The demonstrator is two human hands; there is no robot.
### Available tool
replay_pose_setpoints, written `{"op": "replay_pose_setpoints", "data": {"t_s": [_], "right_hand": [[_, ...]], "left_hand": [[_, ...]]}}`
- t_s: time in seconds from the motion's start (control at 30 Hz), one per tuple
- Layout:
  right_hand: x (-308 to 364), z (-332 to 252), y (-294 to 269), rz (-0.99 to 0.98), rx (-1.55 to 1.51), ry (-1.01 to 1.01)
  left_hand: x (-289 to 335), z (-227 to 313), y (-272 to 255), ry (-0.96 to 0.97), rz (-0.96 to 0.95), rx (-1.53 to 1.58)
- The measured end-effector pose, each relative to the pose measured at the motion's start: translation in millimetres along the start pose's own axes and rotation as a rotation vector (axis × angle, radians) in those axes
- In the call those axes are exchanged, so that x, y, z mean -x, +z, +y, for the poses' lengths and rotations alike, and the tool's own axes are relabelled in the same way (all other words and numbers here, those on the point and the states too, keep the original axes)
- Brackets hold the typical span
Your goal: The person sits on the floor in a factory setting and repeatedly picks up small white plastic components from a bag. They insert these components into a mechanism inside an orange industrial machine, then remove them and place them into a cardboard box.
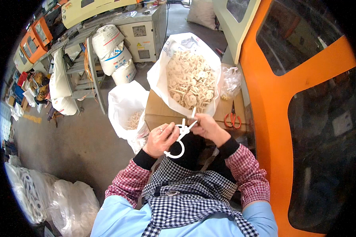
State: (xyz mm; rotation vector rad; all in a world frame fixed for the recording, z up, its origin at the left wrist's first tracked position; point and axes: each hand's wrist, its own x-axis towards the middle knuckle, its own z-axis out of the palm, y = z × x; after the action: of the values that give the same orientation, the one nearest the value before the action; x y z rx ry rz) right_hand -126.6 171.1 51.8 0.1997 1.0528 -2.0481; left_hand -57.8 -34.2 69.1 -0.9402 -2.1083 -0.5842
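Observation:
My left hand (161, 139) is closed around a white moulded plastic part (183, 131). A curved arm of this part hangs down like an open ring, and short stubs stick out near its top. Close by, my right hand (208, 128) pinches at a thin white plastic piece (194, 113) that pokes up above the fingers. Whether that piece is joined to the part in my left hand, I cannot tell. Just beyond both hands stands a large open white sack (156, 75), heaped with cream-coloured plastic parts (192, 79), some of them round discs with stems.
Orange-handled scissors (233, 121) lie on cardboard (158, 113) at the right. A smaller white sack (120, 94) holds thin plastic sticks. A clear bag (230, 82) sits beside the big sack. An orange machine (273, 118) walls the right side. Clear-wrapped bundles (73, 203) lie lower left.

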Motion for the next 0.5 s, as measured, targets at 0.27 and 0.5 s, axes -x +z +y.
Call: {"op": "replay_pose_setpoints", "data": {"t_s": [0.27, 0.5], "right_hand": [[-41.4, -65.7, 10.2, 0.58, 1.328, -1.009], [21.6, -14.8, 39.0, -0.06, 1.969, -1.274]], "left_hand": [[-9.6, -20.1, 26.0, -1.068, 0.12, 0.732], [-2.6, -16.4, 14.3, -1.11, -0.133, 0.953]]}}
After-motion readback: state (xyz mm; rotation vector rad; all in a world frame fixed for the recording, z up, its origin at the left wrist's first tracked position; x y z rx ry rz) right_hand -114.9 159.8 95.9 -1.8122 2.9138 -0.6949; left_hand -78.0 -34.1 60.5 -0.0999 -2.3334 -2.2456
